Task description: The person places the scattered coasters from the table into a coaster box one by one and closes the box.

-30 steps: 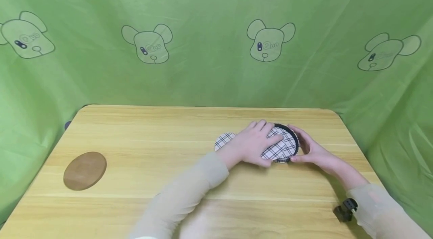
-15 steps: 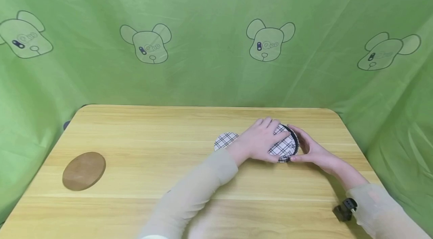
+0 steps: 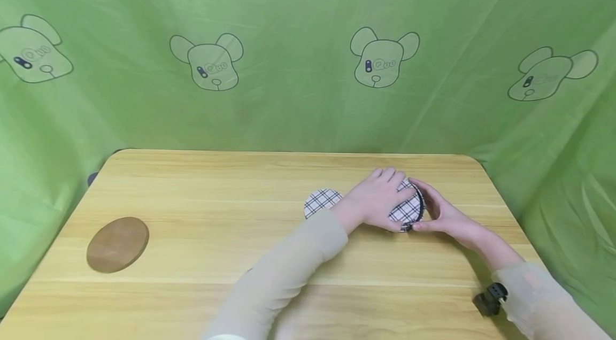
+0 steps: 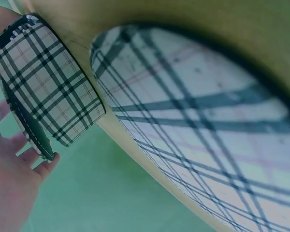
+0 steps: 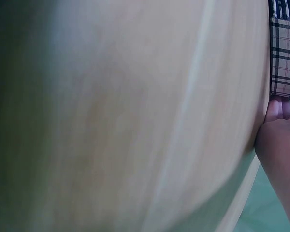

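A round plaid case (image 4: 53,82) with dark trim rests on the table's right half. Its round plaid top piece (image 3: 408,211), dark on the underside, tilts over the case wall with a dark gap in the left wrist view. My left hand (image 3: 375,203) grips this top piece from above, fingers at the far edge and thumb at the near side. My right hand (image 3: 440,217) holds the case from the right, fingers behind and thumb in front. A separate plaid disc (image 3: 321,202), partly behind my left wrist, lies flat to the left.
A brown round disc (image 3: 117,245) lies at the left of the wooden table (image 3: 216,185). Green curtains (image 3: 298,105) with bear-head outlines stand behind and at both sides. A small black device (image 3: 491,299) is strapped at my right wrist.
My left hand has moved slightly right over the case with the plaid top piece, and less of the dark band shows. The right hand stays put.
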Demonstrator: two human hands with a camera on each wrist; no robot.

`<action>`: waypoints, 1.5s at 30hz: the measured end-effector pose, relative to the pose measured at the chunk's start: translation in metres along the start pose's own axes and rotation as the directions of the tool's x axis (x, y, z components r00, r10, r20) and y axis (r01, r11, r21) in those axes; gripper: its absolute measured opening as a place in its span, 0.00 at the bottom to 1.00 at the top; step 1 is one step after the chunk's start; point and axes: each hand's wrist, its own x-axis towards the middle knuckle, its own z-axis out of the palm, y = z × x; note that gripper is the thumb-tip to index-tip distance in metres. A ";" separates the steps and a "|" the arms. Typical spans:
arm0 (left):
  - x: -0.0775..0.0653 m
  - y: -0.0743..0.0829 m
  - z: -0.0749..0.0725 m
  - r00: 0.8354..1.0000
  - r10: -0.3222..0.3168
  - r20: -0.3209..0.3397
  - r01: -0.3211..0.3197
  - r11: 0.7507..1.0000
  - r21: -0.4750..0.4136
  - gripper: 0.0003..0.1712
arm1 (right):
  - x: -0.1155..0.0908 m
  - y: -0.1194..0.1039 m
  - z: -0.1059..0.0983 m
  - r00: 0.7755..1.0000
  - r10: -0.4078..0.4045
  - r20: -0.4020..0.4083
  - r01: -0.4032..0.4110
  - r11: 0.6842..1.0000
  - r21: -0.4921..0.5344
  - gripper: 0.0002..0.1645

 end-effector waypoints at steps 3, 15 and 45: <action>0.003 0.000 0.000 1.000 0.003 0.013 -0.003 1.000 0.003 0.54 | 0.000 0.000 0.000 1.000 0.001 0.000 -0.001 1.000 -0.003 0.67; 0.009 0.002 0.004 0.999 0.006 0.048 -0.007 1.000 0.012 0.53 | 0.000 -0.001 0.001 1.000 -0.012 0.000 0.012 1.000 -0.013 0.66; -0.001 -0.001 0.003 0.998 -0.007 0.070 0.012 0.997 -0.078 0.46 | 0.001 -0.001 0.001 1.000 -0.022 0.002 0.022 1.000 -0.019 0.66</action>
